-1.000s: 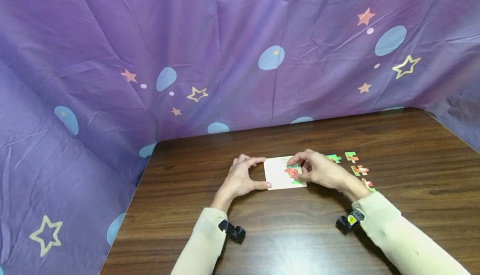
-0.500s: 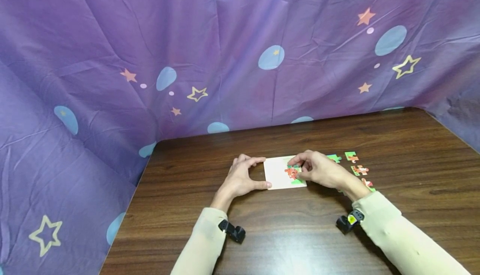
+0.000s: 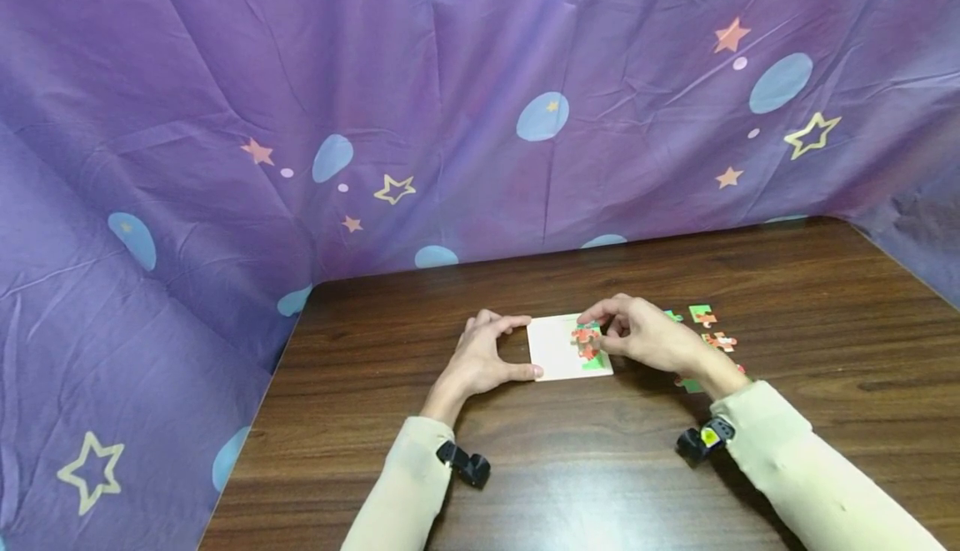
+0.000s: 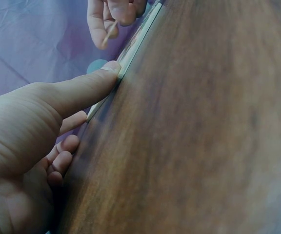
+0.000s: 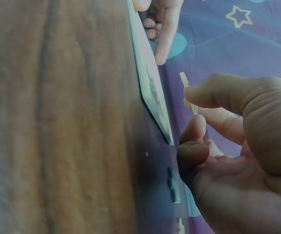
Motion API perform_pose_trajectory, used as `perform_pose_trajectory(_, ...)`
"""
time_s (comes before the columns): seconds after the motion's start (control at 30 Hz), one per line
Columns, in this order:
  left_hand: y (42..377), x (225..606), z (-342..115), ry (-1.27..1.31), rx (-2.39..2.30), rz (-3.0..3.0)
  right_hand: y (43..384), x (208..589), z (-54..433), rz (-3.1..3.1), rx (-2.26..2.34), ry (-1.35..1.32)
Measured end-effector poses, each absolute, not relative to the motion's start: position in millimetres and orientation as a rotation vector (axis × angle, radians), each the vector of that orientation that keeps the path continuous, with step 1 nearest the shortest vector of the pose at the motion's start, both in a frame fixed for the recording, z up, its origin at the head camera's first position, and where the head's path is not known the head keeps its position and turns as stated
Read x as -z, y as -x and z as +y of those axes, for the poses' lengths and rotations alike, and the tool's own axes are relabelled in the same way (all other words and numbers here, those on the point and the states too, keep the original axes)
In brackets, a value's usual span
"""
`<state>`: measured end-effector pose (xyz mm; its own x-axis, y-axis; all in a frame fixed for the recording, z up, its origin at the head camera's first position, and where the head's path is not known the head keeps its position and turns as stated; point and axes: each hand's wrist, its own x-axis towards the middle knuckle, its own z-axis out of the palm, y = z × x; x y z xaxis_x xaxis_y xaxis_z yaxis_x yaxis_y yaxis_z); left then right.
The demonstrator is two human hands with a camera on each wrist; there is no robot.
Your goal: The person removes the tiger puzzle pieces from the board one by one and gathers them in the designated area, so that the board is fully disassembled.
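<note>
A small white puzzle board (image 3: 553,349) lies flat on the table. My left hand (image 3: 480,357) holds its left side, with the thumb at the near corner and the index finger at the far one. Over the board's right part, my right hand (image 3: 645,333) pinches a red and green jigsaw piece (image 3: 582,335) between thumb and fingers. In the right wrist view that jigsaw piece (image 5: 183,79) shows edge-on, raised above the board (image 5: 148,73). Another green and red piece (image 3: 594,362) lies in the board's near right corner, partly overlapped by the held one.
Several loose jigsaw pieces lie on the brown wooden table (image 3: 570,468) right of the board, among them a green one (image 3: 702,314) and a red one (image 3: 720,341). The right forearm hides some of them. A purple patterned cloth (image 3: 480,117) hangs behind the table.
My right hand has shifted slightly up and to the right, raising the jigsaw piece off the board and showing more of the piece beneath. The left hand stays put.
</note>
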<state>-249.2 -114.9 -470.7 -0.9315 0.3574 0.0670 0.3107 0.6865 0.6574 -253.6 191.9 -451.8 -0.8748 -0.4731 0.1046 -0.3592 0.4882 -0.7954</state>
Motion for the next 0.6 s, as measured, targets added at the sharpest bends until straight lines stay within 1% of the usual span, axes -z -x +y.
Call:
perform_pose_trajectory(0.23, 248.7, 471.1, -115.7, -0.560, -1.088, 2.831, 254.3, 437.8, 200.6, 2.628, 1.344, 0.694)
perform_pose_trajectory(0.47, 249.5, 471.7, -115.2, -0.563, -1.067, 2.833, 254.7, 418.4, 226.8, 2.674, 1.372, 0.675)
perform_pose_trajectory(0.6, 249.8, 472.2, -114.9, -0.565, -1.066, 2.839, 252.6, 415.3, 241.2, 2.712, 1.351, 0.692)
